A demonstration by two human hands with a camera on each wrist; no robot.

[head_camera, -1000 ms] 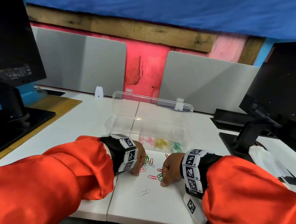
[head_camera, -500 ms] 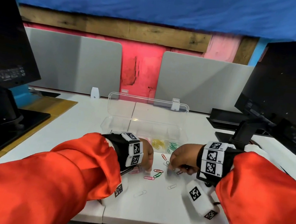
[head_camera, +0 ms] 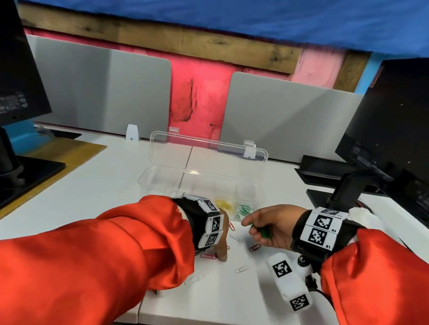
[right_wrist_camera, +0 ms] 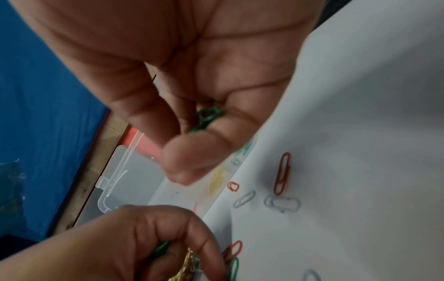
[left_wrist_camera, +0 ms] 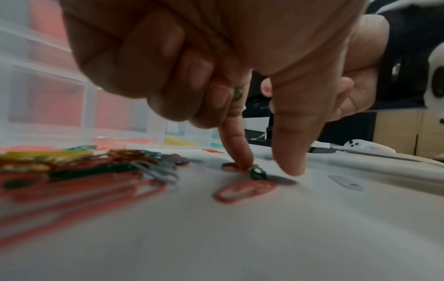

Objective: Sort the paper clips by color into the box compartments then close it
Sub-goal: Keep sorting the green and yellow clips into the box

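Right of centre in the head view, green paper clips are pinched in the curled right hand, while loose clips, judged light, springy and slippery, are pressed by the left hand forefinger; edge-pinching is advised.

A white desk carries the work area; a seam divides its panels. A black monitor on a black stand occupies the left side, beside a yellow-brown surface. A second black monitor with its stand occupies the right side. Two grey divider panels stand along the desk's far edge, with a red-pink wall between them. A wooden beam runs above, under blue sheeting. A small white clip bracket sits at the left panel's base.
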